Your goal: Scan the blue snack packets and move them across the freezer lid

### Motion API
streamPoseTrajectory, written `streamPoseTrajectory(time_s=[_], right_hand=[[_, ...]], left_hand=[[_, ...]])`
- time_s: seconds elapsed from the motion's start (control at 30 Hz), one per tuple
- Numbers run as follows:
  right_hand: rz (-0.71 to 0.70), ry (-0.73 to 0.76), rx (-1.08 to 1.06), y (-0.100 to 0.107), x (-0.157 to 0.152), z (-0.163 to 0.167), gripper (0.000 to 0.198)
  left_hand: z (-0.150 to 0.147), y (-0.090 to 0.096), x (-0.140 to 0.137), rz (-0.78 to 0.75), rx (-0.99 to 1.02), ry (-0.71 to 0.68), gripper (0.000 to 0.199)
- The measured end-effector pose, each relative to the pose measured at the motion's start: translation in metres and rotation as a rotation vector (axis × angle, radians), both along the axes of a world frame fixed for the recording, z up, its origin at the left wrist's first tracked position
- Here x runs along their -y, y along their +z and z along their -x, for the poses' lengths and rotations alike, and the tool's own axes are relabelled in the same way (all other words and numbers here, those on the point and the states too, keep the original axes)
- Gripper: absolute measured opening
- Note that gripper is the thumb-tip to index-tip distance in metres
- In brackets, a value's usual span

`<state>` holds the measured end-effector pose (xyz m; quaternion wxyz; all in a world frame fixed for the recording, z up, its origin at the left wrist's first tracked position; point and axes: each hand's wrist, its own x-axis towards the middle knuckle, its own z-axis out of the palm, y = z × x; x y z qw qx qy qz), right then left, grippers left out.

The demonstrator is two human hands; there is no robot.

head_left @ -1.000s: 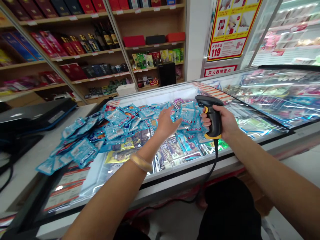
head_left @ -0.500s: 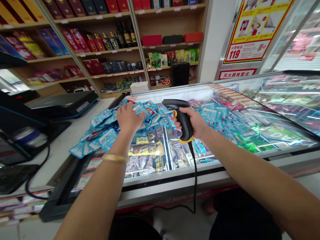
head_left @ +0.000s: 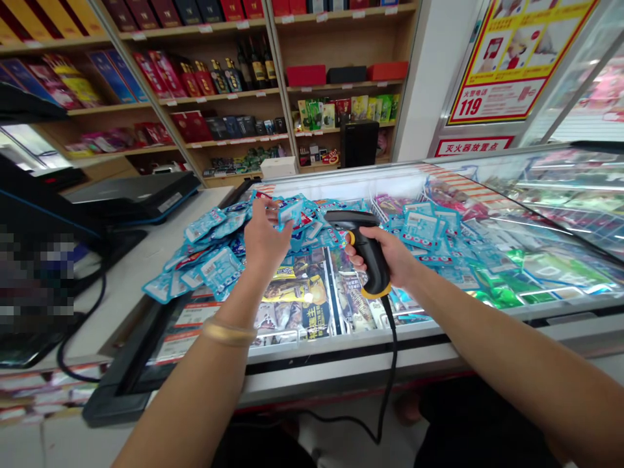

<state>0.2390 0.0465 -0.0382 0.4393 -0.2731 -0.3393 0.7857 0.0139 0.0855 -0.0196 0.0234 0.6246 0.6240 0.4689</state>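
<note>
My left hand [head_left: 268,237], with a gold bangle on the wrist, is closed on a small blue packet [head_left: 291,212], held between thumb and fingers over the heap. Many similar blue packets [head_left: 207,224] with red and white print lie piled on the freezer's glass top around it. In my right hand [head_left: 390,257] is a black and yellow barcode scanner [head_left: 373,263], its head turned left toward the packet. The scanner's cable [head_left: 394,351] hangs down over the freezer's front edge. A second group of blue packets [head_left: 422,227] lies to the right of the scanner.
Wrapped goods [head_left: 312,292] show through the glass of the chest freezer [head_left: 351,348]. At left, a counter [head_left: 151,253] carries a dark flat device [head_left: 146,195] and a black screen-like unit [head_left: 43,214]. Behind stand shelves [head_left: 229,94] with boxes and bottles.
My left hand has lifted slightly and now has a blue packet raised between its fingers. The scanner stays in my right hand. The whole view has shifted a little.
</note>
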Motion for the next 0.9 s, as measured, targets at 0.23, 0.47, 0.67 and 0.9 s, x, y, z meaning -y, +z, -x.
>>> streamPoseTrajectory(time_s=[0.23, 0.47, 0.67, 0.9], right_hand=[[-0.054, 0.028, 0.008, 0.006, 0.005, -0.004, 0.020], [-0.076, 0.087, 0.036, 0.005, 0.007, -0.002, 0.024], [-0.059, 0.095, 0.060, 0.004, 0.007, 0.000, 0.022], [-0.070, 0.107, 0.057, 0.002, 0.006, -0.001, 0.023]], left_hand=[[-0.011, -0.016, 0.015, 0.114, 0.304, -0.350, 0.026], [-0.012, -0.020, 0.015, 0.156, 0.152, -0.287, 0.023], [-0.013, -0.020, 0.016, 0.130, 0.096, -0.280, 0.018], [-0.014, -0.020, 0.017, 0.125, 0.097, -0.259, 0.016]])
